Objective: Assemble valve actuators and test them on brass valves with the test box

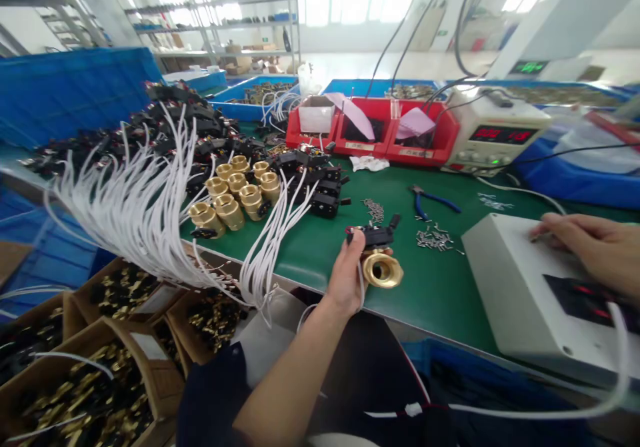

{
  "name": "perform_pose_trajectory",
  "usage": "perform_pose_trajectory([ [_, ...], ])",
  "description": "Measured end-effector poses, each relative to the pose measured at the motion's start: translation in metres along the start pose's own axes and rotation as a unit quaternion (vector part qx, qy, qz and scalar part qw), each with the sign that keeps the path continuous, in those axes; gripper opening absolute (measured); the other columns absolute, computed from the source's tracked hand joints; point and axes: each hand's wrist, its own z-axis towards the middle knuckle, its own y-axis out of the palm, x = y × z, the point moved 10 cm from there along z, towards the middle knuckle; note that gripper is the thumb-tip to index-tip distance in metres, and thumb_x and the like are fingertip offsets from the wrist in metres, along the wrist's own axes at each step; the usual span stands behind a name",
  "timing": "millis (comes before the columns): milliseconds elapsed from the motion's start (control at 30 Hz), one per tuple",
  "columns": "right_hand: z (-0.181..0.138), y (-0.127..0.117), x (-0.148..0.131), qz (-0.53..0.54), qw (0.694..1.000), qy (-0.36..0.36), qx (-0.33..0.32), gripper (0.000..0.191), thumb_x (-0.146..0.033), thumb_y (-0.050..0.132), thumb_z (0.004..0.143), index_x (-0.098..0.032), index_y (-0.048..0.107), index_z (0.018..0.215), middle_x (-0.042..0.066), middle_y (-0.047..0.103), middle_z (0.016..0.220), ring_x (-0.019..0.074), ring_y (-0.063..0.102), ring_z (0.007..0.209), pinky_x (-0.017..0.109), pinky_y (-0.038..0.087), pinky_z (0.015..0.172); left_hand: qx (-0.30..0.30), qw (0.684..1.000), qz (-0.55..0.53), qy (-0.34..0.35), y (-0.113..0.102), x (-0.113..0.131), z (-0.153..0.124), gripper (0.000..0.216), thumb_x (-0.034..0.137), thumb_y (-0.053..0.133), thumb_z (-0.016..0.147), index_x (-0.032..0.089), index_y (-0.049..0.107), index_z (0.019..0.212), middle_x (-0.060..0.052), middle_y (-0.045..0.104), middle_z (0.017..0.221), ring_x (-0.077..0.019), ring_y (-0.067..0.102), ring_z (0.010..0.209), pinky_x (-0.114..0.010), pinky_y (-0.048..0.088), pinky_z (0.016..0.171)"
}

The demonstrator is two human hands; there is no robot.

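Note:
My left hand [345, 280] is wrapped round a brass valve [383, 270] with a black actuator [373, 236] on top, just over the front of the bench. The valve's round opening faces me, and a white cable runs down by my wrist. At the right, my right hand [585, 240] has its fingers pinched together on top of a light grey box [510, 254]. Whatever small part sits under the fingertips is hidden. Blue-handled pliers [435, 200] and a pile of small screws [436, 238] lie between the two hands.
Brass valve bodies [229, 210] stand left on the green bench [305, 250], beside black actuators [325, 190] and bundled white cables [145, 200]. Red bins [367, 134] and a power supply [500, 130] line the back. Cardboard boxes [160, 374] of parts sit below left.

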Motion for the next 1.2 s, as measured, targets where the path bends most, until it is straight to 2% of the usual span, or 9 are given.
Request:
perform_pose_trajectory([
  [33,-0.011,-0.002,-0.010,0.018,0.998,0.057,-0.010,0.080,-0.101,0.046,0.053,-0.025,0.068,0.063,0.015,0.065,0.069,0.0264,0.052,0.056,0.041,0.036,0.057,0.003,1.000,-0.005,-0.002,-0.001,-0.001,-0.004,0.039,0.051,0.058,0.099,0.014,0.066,0.106,-0.004,0.072,0.073,-0.0169,0.071,0.065,-0.029,0.061,0.075],
  [100,-0.025,-0.005,-0.038,0.029,0.997,0.072,-0.014,0.075,-0.094,0.048,0.054,-0.023,0.068,0.066,0.014,0.065,0.070,0.0268,0.056,0.063,0.039,0.039,0.061,0.001,1.000,-0.013,-0.017,-0.002,-0.005,-0.012,0.045,0.052,0.050,0.102,0.011,0.067,0.099,-0.006,0.071,0.071,-0.0156,0.069,0.062,-0.026,0.060,0.067],
  [167,-0.030,-0.005,-0.049,0.028,0.997,0.068,-0.016,0.071,-0.088,0.049,0.060,-0.021,0.070,0.071,0.012,0.064,0.071,0.0247,0.056,0.065,0.037,0.039,0.063,-0.005,0.999,-0.017,-0.032,-0.001,-0.007,-0.022,0.052,0.053,0.043,0.105,0.009,0.069,0.092,-0.008,0.071,0.070,-0.0153,0.069,0.062,-0.024,0.059,0.063],
  [267,-0.030,-0.004,-0.046,0.032,0.998,0.058,-0.020,0.069,-0.085,0.048,0.066,-0.019,0.070,0.073,0.009,0.061,0.069,0.0222,0.054,0.067,0.034,0.039,0.065,-0.009,0.999,-0.017,-0.037,0.004,-0.003,-0.036,0.055,0.054,0.043,0.104,0.008,0.071,0.090,-0.009,0.072,0.073,-0.0153,0.070,0.065,-0.022,0.059,0.062],
  [400,-0.031,-0.003,-0.042,0.052,0.997,0.047,-0.022,0.071,-0.085,0.049,0.063,-0.018,0.069,0.072,0.008,0.058,0.067,0.0211,0.052,0.067,0.033,0.040,0.068,-0.005,0.999,0.030,-0.042,0.011,0.002,-0.052,0.056,0.057,0.047,0.102,0.009,0.071,0.090,-0.009,0.073,0.074,-0.0150,0.069,0.061,-0.023,0.059,0.060],
  [500,-0.032,-0.002,-0.045,0.066,0.997,0.040,-0.023,0.066,-0.080,0.052,0.067,-0.017,0.069,0.074,0.007,0.057,0.067,0.0198,0.050,0.067,0.032,0.038,0.067,0.002,0.997,0.059,-0.052,0.013,0.003,-0.060,0.050,0.053,0.046,0.103,0.010,0.070,0.093,-0.009,0.073,0.074,-0.0156,0.069,0.060,-0.024,0.060,0.059],
  [733,-0.034,-0.001,-0.044,0.090,0.995,0.045,-0.027,0.043,-0.055,0.059,0.088,-0.015,0.069,0.076,0.004,0.054,0.066,0.0159,0.046,0.062,0.029,0.033,0.064,-0.018,0.995,0.057,-0.086,0.021,-0.001,-0.073,0.048,0.048,0.044,0.104,0.009,0.070,0.091,-0.011,0.073,0.071,-0.0162,0.070,0.060,-0.023,0.060,0.058],
  [933,-0.035,0.000,-0.044,0.109,0.993,0.047,-0.029,0.028,-0.032,0.057,0.093,-0.014,0.070,0.076,0.002,0.053,0.064,0.0149,0.047,0.063,0.028,0.034,0.066,-0.019,0.994,0.047,-0.100,0.021,-0.005,-0.077,0.047,0.048,0.046,0.103,0.009,0.071,0.090,-0.011,0.074,0.071,-0.0161,0.070,0.059,-0.022,0.058,0.056],
  [1200,-0.034,0.000,-0.042,0.119,0.991,0.049,-0.025,0.030,-0.037,0.061,0.092,-0.013,0.070,0.075,0.002,0.053,0.063,0.0144,0.045,0.063,0.027,0.034,0.067,-0.058,0.994,0.012,-0.088,0.021,-0.011,-0.076,0.049,0.058,0.066,0.092,0.010,0.075,0.092,-0.011,0.076,0.076,-0.0161,0.072,0.064,-0.022,0.061,0.061],
])
